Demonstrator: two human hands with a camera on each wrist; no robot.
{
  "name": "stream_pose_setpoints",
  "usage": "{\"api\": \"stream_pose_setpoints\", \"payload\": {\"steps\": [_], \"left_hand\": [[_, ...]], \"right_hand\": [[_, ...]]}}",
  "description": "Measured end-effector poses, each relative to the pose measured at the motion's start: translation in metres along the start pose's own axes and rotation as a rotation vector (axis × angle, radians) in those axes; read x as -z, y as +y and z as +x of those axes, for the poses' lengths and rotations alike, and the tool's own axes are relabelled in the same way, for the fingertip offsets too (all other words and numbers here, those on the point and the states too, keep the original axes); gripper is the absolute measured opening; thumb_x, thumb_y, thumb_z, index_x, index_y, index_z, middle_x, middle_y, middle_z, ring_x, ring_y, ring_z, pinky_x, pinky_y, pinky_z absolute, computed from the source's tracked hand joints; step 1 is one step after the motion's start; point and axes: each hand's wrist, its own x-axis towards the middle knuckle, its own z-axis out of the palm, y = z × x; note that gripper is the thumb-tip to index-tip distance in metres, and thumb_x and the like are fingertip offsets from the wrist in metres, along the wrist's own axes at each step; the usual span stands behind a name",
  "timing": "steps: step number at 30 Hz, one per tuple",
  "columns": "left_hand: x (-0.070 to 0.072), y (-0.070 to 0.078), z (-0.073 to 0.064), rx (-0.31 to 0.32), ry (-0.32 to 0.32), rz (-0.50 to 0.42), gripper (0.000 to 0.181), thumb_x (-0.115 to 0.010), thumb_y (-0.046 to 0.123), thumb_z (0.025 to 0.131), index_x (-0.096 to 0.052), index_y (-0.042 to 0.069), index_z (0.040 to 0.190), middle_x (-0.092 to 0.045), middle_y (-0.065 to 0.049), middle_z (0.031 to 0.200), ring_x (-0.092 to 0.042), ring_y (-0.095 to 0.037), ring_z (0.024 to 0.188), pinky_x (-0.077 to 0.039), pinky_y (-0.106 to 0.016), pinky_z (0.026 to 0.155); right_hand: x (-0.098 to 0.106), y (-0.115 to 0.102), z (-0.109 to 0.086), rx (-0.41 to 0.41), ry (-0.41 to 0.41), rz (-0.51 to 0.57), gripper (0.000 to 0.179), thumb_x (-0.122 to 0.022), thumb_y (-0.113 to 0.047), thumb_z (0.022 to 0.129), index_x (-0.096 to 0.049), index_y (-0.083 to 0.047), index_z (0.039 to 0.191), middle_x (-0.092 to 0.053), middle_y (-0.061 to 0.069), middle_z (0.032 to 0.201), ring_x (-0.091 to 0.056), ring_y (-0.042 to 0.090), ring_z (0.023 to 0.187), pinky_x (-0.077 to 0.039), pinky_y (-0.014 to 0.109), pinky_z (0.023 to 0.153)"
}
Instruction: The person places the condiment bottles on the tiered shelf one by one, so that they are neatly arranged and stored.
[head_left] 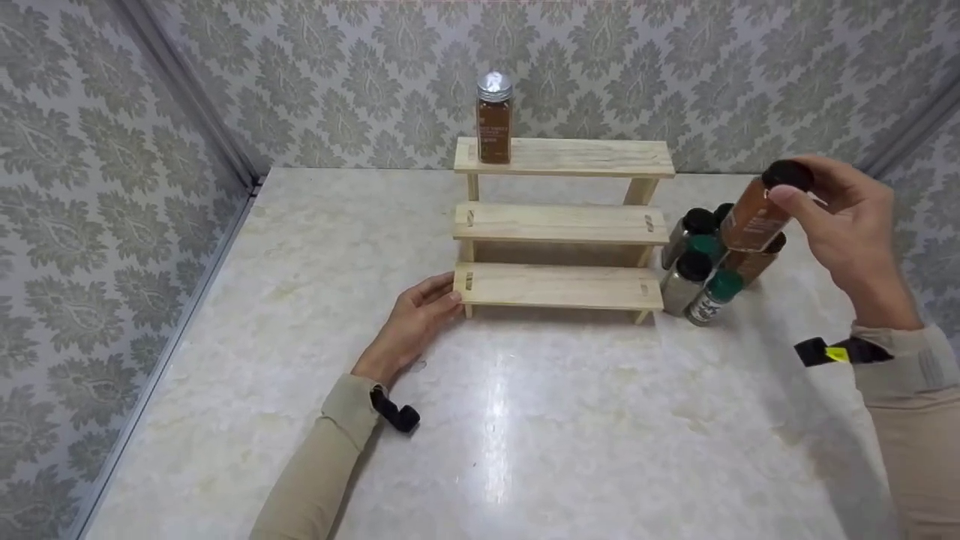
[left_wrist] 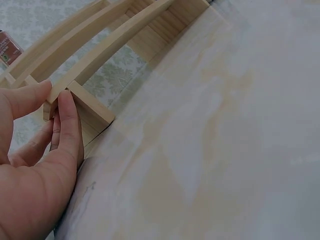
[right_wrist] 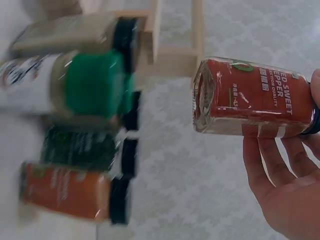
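A three-step wooden spice rack stands against the back of the table. My left hand pinches the left end of its lowest step, thumb above and fingers beneath, as the left wrist view shows close up. Raised over the jars at the right, my right hand grips a spice jar by its black lid. It is tilted, and its red label reads "sweet pepper" in the right wrist view. Another jar with a silver lid stands upright at the left end of the top step.
Just right of the rack several spice jars crowd together, among them a green-lidded jar, a black-lidded jar and an orange jar. Patterned wall panels close off the back and sides of the marbled table.
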Motion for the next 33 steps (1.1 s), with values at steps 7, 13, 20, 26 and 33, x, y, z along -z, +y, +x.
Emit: {"api": "stream_pose_setpoints", "payload": {"steps": [7,13,20,26,33], "left_hand": [[0.001,0.0,0.001,-0.003,-0.005,0.021,0.054,-0.063,0.005,0.108,-0.046,-0.002,0.158,-0.052,-0.024,0.157,-0.06,-0.026,0.136,-0.057,-0.03,0.109],[0.001,0.001,-0.001,0.002,0.016,0.02,0.053,-0.064,0.006,0.107,-0.047,-0.001,0.158,-0.053,-0.023,0.156,-0.059,-0.028,0.138,-0.057,-0.03,0.11],[0.001,-0.001,-0.004,0.021,0.029,-0.022,0.055,-0.064,0.004,0.107,-0.045,-0.002,0.158,-0.052,-0.024,0.156,-0.058,-0.03,0.139,-0.055,-0.035,0.113],[0.0,-0.002,-0.003,0.01,0.024,-0.014,0.054,-0.064,0.004,0.107,-0.046,-0.002,0.158,-0.052,-0.024,0.156,-0.06,-0.029,0.136,-0.055,-0.036,0.114],[-0.001,0.0,-0.001,0.004,0.009,-0.019,0.053,-0.063,0.002,0.107,-0.047,-0.003,0.157,-0.052,-0.025,0.155,-0.06,-0.027,0.135,-0.056,-0.033,0.111]], "right_hand": [[-0.036,-0.027,0.025,0.006,0.042,0.071,0.031,-0.079,-0.004,0.097,-0.077,-0.002,0.127,-0.076,0.004,0.116,-0.07,0.016,0.107,-0.057,0.02,0.093],[-0.068,-0.047,0.047,0.039,0.027,-0.066,0.032,-0.08,-0.016,0.099,-0.077,-0.01,0.13,-0.075,-0.003,0.115,-0.069,0.013,0.107,-0.057,0.024,0.095],[-0.103,-0.06,0.064,0.136,0.009,-0.042,0.025,-0.079,-0.018,0.1,-0.08,-0.012,0.124,-0.075,-0.007,0.108,-0.067,0.013,0.1,-0.054,0.021,0.083],[-0.129,-0.072,0.08,0.212,-0.018,-0.025,0.023,-0.079,-0.02,0.1,-0.081,-0.013,0.122,-0.074,-0.008,0.107,-0.067,0.013,0.099,-0.055,0.021,0.082],[-0.159,-0.069,0.094,0.265,-0.048,-0.023,0.027,-0.079,-0.023,0.1,-0.079,-0.012,0.125,-0.07,-0.019,0.106,-0.067,0.009,0.098,-0.056,0.02,0.081]]}}
